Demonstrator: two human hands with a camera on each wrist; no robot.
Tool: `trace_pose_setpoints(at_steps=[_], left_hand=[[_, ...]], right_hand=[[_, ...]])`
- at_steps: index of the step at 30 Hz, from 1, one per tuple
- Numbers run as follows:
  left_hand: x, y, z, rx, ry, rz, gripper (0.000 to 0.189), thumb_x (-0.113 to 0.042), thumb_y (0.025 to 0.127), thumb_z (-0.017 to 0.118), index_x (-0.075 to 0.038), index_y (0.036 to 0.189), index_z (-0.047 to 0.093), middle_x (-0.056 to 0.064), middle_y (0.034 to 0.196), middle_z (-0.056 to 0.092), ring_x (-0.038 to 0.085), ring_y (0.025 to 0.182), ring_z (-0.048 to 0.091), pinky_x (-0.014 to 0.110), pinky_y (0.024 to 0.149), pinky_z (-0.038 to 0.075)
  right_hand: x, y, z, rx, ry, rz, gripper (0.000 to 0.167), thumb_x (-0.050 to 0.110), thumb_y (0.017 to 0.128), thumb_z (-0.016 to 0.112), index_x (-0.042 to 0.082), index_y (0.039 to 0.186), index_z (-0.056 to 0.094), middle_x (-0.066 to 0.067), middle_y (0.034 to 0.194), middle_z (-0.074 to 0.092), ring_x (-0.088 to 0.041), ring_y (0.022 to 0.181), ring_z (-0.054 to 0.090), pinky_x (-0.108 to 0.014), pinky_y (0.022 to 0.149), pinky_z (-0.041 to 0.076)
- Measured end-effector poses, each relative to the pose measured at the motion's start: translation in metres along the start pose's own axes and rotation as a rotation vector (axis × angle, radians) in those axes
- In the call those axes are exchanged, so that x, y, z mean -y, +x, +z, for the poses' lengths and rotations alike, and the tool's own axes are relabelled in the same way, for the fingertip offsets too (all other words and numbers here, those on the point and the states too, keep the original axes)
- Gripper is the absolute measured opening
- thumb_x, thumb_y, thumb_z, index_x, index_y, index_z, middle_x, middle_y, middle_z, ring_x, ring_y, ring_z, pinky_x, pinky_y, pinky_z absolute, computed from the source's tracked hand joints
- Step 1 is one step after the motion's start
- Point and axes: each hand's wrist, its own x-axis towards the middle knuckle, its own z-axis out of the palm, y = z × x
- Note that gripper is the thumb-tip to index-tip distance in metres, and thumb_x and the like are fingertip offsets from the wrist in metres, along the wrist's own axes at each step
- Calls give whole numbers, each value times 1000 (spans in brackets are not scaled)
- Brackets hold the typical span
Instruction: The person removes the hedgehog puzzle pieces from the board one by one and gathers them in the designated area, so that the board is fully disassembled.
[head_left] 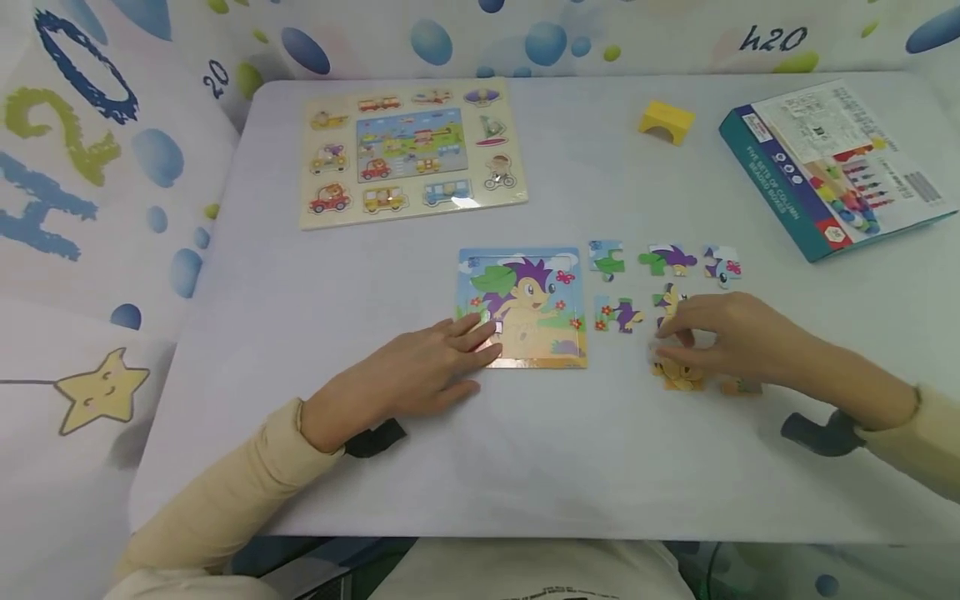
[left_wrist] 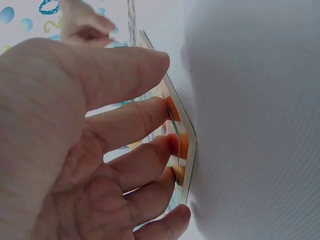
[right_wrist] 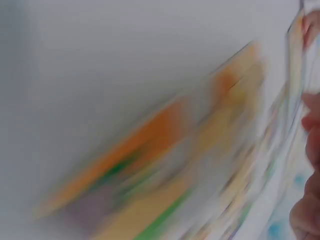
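Note:
A hedgehog puzzle board point(head_left: 536, 308) lies flat in the middle of the table. My left hand point(head_left: 420, 367) rests on its lower left part; in the left wrist view its spread fingertips point(left_wrist: 170, 142) touch the board's edge. To the right, my right hand point(head_left: 727, 337) hovers over loose jigsaw pieces, thumb and forefinger close together. I cannot tell whether a piece is between them. Near those fingertips are a partly covered piece point(head_left: 670, 298) and a yellow piece point(head_left: 681, 377). The right wrist view is blurred, with orange-and-green pieces point(right_wrist: 155, 130) beneath.
More pieces lie right of the board, including a green leaf piece point(head_left: 606, 258) and a purple-and-red one point(head_left: 618, 315). Behind stand a vehicle peg puzzle point(head_left: 412, 200), a yellow arch block point(head_left: 667, 122) and a building-block box point(head_left: 840, 167) at the right.

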Motion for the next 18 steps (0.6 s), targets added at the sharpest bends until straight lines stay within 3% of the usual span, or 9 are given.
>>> trace_pose_setpoints(at_steps=[5,10,15,18], left_hand=[[2,-1,4,-6,-25,-21,53,-29,96,62,-13,145,48,20,158,27,42,146,22,50,113,32],[4,-3,6,-8,-12,-69,53,-32,95,63,-20,145,49,30,158,16,45,146,19,49,114,31],[6,-4,6,-16,30,-46,51,-30,96,62,-21,145,49,31,156,21,46,143,25,50,114,30],[7,-5,6,-30,50,-43,49,-28,97,61,-22,145,49,30,155,24,46,143,28,50,114,31]], right_hand=[[41,62,12,108,-38,-11,13,20,85,77,14,97,77,13,68,55,-4,65,48,-20,58,43],[64,111,33,149,-68,-58,21,25,87,74,10,99,77,6,70,60,-9,66,52,-29,65,51],[73,132,50,139,-81,-62,24,28,86,74,8,98,77,4,67,54,-11,64,49,-28,60,47],[76,136,56,103,-58,-76,22,26,85,76,8,98,77,4,71,59,-11,65,53,-26,59,47]])
